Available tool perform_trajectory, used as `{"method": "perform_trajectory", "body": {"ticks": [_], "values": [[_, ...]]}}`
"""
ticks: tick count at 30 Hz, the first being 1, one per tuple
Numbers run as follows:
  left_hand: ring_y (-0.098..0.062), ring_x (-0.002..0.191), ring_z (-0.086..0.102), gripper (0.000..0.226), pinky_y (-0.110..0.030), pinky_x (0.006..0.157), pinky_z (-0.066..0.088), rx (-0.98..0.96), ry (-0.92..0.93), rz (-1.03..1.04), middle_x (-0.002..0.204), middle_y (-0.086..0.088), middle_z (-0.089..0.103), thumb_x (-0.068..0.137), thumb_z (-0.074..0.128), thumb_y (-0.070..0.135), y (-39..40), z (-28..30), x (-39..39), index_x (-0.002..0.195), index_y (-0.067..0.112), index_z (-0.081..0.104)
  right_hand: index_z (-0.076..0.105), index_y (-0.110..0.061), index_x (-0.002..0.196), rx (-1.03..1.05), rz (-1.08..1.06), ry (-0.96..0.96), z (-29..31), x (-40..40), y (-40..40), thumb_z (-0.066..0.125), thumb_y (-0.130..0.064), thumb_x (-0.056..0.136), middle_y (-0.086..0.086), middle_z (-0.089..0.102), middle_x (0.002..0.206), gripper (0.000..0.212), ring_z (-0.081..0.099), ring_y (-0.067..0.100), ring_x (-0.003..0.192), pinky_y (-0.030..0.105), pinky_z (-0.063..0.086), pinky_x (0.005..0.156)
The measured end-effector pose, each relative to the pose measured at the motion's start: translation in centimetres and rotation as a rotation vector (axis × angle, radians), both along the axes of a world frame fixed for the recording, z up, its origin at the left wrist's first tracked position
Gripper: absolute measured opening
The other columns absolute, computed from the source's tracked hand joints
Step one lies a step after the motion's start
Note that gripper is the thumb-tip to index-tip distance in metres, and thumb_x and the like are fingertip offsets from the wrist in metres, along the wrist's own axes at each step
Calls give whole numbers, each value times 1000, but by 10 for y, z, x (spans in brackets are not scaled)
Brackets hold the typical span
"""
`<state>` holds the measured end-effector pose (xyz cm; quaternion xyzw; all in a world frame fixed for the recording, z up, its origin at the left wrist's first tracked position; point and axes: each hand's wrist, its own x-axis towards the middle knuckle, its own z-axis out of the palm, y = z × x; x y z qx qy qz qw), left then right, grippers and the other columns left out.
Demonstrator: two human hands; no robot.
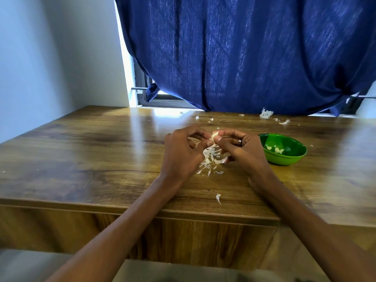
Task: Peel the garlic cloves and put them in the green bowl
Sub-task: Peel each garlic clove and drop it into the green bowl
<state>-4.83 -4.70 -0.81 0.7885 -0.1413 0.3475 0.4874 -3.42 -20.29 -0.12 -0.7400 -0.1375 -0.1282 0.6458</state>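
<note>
Both my hands meet over the middle of the wooden table (81, 151). My left hand (181, 151) and my right hand (242, 151) pinch a pale garlic clove (214, 135) between their fingertips. Below the hands lies a heap of white garlic skins (210, 159). The green bowl (284, 157) stands just right of my right hand, with a few peeled cloves (277, 150) inside. A ring sits on one finger of my right hand.
Loose skin scraps lie at the table's far edge (266, 114) and one near the front edge (218, 198). A dark blue curtain (244, 53) hangs behind the table, over a window. A white wall stands at the left.
</note>
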Motion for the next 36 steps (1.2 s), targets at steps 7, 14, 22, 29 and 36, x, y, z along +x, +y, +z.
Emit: {"method": "perform_trajectory", "body": {"ticks": [7, 14, 22, 29, 36], "values": [[5, 68, 61, 16, -6, 63, 42, 152, -132, 16, 84, 13, 70, 83, 76, 0, 1, -3, 1, 87, 15, 73, 73, -21, 95, 23, 6, 31, 1, 1, 0, 77, -22, 86, -1, 75, 79, 10, 66, 7, 64, 27, 53, 52], [1, 69, 54, 33, -8, 65, 35, 267, -131, 25, 84, 18, 52, 81, 62, -13, -1, -5, 2, 86, 19, 60, 74, -15, 97, 70, 4, 82, 1, 1, 1, 76, -21, 86, -2, 75, 79, 13, 65, 5, 63, 24, 52, 52], [-11, 68, 63, 35, -17, 62, 40, 244, -127, -2, 86, 13, 56, 82, 57, -12, 1, -4, 0, 86, 22, 55, 74, -13, 103, 206, -62, 130, 3, 2, -1, 73, -18, 89, -1, 77, 87, 16, 64, 2, 61, 22, 49, 49], [-9, 92, 66, 22, -12, 78, 44, 336, 35, 121, 108, 5, 75, 88, 67, 4, 4, -6, 3, 97, 20, 78, 73, -17, 107, 134, -58, 88, 1, 3, -4, 75, -18, 88, -3, 78, 89, 19, 67, 3, 64, 21, 52, 51], [5, 59, 53, 16, -25, 72, 46, 218, -2, 171, 85, 8, 77, 81, 84, 36, 3, -5, 2, 82, 21, 80, 72, -21, 97, 34, -27, 30, 1, 1, -2, 76, -20, 86, 0, 76, 80, 11, 66, 6, 64, 25, 54, 52]]}}
